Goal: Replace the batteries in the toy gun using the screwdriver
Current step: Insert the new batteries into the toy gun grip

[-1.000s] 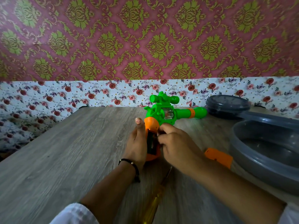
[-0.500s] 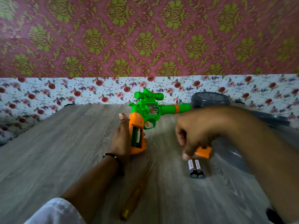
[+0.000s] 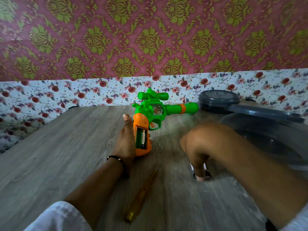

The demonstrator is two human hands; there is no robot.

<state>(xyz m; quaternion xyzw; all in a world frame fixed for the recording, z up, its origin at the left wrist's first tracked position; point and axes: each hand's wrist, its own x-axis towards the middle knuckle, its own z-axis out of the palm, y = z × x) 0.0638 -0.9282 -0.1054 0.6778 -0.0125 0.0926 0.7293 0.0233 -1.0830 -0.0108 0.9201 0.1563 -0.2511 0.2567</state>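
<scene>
The left hand (image 3: 125, 140) holds the toy gun (image 3: 150, 117) by its orange grip, compartment open, at table centre. At 4 o'clock from it the blurred right hand (image 3: 198, 152), fingers curled down, touches the batteries (image 3: 207, 175); whether it grips them I cannot tell. The screwdriver (image 3: 141, 195) lies at 6 o'clock

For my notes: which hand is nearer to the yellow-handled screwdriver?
Left. The left hand holds the toy gun just beyond the screwdriver tip; the right hand is farther right.

Grey wood-grain table (image 3: 66, 147) below maroon damask wallpaper (image 3: 150, 39) and floral strip (image 3: 50, 95).
</scene>
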